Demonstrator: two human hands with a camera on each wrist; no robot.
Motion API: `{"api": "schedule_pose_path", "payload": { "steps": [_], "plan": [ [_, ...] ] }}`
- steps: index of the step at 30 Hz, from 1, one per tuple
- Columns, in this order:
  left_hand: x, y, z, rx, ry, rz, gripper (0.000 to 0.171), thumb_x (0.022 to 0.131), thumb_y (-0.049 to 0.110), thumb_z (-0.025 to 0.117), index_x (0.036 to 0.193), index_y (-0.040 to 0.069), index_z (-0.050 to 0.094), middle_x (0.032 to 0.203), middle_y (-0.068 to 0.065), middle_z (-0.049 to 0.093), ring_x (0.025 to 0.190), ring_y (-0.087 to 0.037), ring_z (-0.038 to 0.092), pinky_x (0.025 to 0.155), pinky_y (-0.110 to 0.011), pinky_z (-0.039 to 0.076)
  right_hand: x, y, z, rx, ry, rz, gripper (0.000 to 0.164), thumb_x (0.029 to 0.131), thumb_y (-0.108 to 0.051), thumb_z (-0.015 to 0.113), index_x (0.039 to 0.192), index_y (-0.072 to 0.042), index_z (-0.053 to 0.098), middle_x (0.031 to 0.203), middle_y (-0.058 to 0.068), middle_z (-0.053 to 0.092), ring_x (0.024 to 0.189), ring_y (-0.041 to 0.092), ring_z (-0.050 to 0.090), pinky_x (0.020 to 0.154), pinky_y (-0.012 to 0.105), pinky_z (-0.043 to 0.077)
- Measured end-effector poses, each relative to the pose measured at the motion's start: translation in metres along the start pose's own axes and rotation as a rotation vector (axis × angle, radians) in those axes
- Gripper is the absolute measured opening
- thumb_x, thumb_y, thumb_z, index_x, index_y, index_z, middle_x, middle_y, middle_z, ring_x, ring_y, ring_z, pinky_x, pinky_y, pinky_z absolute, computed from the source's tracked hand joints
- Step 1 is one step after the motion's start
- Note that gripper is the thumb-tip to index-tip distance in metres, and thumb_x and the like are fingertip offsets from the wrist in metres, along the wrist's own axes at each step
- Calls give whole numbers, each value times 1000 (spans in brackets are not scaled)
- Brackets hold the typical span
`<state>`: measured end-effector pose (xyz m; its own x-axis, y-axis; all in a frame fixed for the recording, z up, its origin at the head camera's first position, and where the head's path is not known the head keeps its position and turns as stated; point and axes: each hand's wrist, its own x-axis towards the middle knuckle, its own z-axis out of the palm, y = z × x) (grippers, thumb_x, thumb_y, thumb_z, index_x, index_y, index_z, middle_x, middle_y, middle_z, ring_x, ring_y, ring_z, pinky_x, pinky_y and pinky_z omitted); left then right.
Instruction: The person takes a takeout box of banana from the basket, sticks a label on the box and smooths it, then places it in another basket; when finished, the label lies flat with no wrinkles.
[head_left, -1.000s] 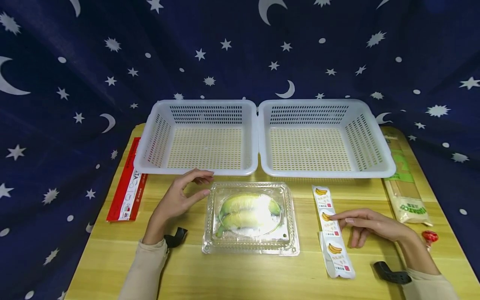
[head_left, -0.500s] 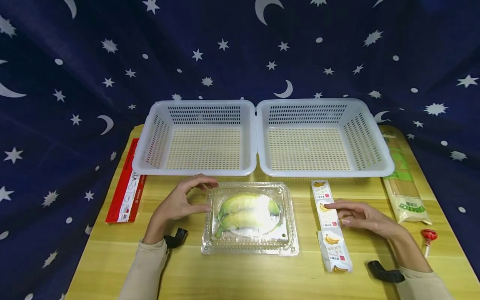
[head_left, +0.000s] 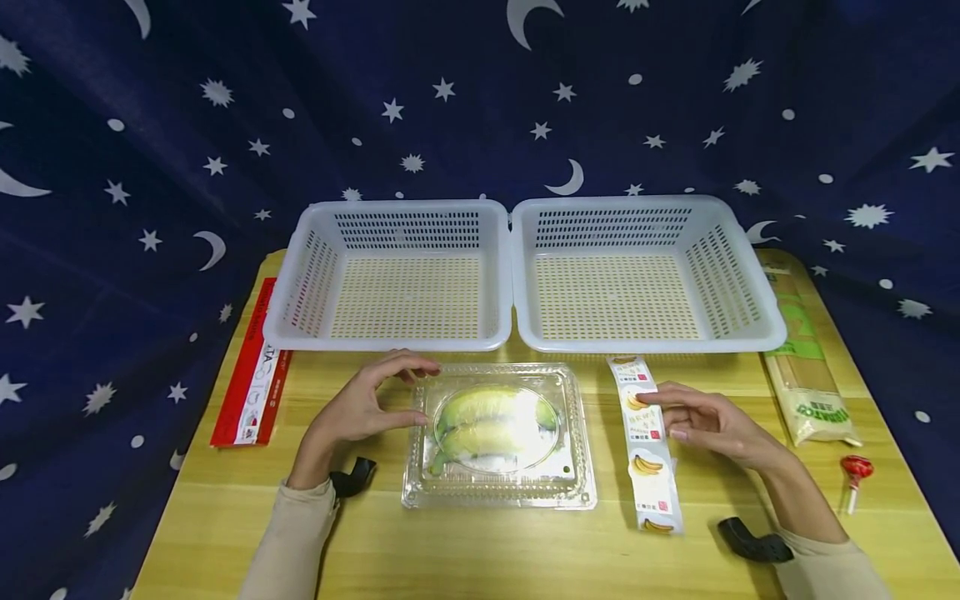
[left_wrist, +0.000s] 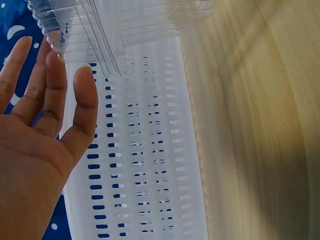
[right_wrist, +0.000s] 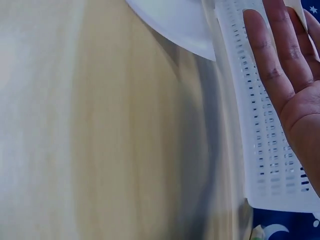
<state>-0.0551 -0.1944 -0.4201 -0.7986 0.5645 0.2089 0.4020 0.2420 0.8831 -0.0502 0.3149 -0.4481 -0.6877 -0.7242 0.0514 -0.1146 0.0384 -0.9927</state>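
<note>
At the far left of the frame, a red packet [head_left: 247, 375] lies slantwise on your wooden table [head_left: 525, 558], partly behind the left white plastic basket [head_left: 390, 343]. Your left hand [head_left: 358, 407] comes up from lower left, thumb and fingers spread apart at the left edge of a clear plastic clamshell box [head_left: 586, 467]; whether they touch it, you cannot tell. The box sits level, just below centre, with green-yellow bananas [head_left: 487, 442] inside. Behind it, the two baskets stand side by side, the right white plastic basket [head_left: 652, 345] at right of centre. Below that, a banana sticker strip [head_left: 647, 467] runs nearly upright in the frame. Your right hand [head_left: 716, 429] holds it, one fingertip across its face and other fingers by its right edge. Toward the right edge lie a long green-printed packet [head_left: 810, 392] and, beneath it, a red lollipop [head_left: 856, 467].
</note>
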Motion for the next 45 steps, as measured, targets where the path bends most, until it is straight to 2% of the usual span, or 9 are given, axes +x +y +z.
{"api": "schedule_pose_path", "payload": {
  "steps": [5, 8, 12, 15, 23, 30, 37, 41, 45],
  "plan": [
    [0, -2, 1, -4, 6, 0, 64, 71, -3, 84, 129, -1, 57, 126, -17, 61, 115, -29, 55, 91, -45, 50, 4, -3, 1, 21, 3, -10, 48, 89, 22, 44, 137, 16, 42, 144, -5, 48, 106, 8, 62, 80, 23, 55],
    [1, 0, 2, 14, 9, -9, 65, 70, -3, 84, 128, -2, 57, 126, -17, 61, 118, -27, 54, 98, -45, 47, 9, -7, 3, 44, 1, -19, 48, 89, 22, 44, 137, 16, 42, 142, -5, 50, 107, 8, 63, 80, 24, 56],
    [3, 10, 3, 84, 16, -3, 64, 71, 6, 86, 129, 4, 59, 129, -10, 61, 123, -19, 49, 109, -45, 38, 22, -15, 6, 105, -31, -143, 55, 85, 29, 41, 139, 19, 36, 146, 3, 47, 109, 13, 63, 85, 24, 56],
    [8, 20, 4, 122, 3, 33, 64, 72, 14, 86, 130, 10, 60, 131, -5, 60, 125, -17, 47, 110, -47, 34, 35, -20, 9, 160, -78, -253, 63, 80, 33, 38, 141, 21, 29, 152, 12, 40, 109, 18, 64, 89, 26, 56],
    [22, 49, 12, 89, -93, 129, 63, 76, 17, 84, 132, 8, 57, 132, -10, 58, 126, -21, 50, 109, -42, 41, 63, -37, 20, 202, -137, -372, 73, 77, 34, 37, 145, 21, 16, 158, 17, 29, 111, 22, 63, 91, 33, 56],
    [37, 64, 21, 47, -183, 182, 65, 77, 20, 84, 134, 10, 56, 135, -6, 54, 128, -18, 48, 110, -39, 42, 85, -49, 29, 269, -190, -477, 75, 78, 29, 35, 147, 19, 10, 161, 19, 20, 113, 27, 63, 98, 35, 52],
    [55, 77, 34, 78, -282, 207, 69, 80, 28, 82, 141, 17, 50, 150, -6, 40, 139, -21, 38, 114, -41, 38, 104, -54, 42, 428, -236, -581, 63, 94, 6, 38, 148, 18, 8, 161, 21, 17, 114, 30, 62, 96, 39, 53],
    [60, 82, 37, 109, -324, 227, 73, 82, 32, 80, 145, 18, 46, 154, -9, 36, 141, -22, 36, 113, -42, 38, 111, -54, 49, 548, -278, -611, 65, 94, 4, 35, 149, 17, 2, 162, 21, 13, 115, 32, 63, 96, 40, 54],
    [66, 85, 40, 87, -365, 257, 74, 83, 32, 79, 146, 16, 44, 152, -6, 38, 139, -18, 39, 113, -38, 39, 115, -54, 54, 638, -310, -609, 67, 93, 4, 31, 150, 14, -1, 163, 20, 5, 114, 33, 62, 97, 40, 54]
  ]
}}
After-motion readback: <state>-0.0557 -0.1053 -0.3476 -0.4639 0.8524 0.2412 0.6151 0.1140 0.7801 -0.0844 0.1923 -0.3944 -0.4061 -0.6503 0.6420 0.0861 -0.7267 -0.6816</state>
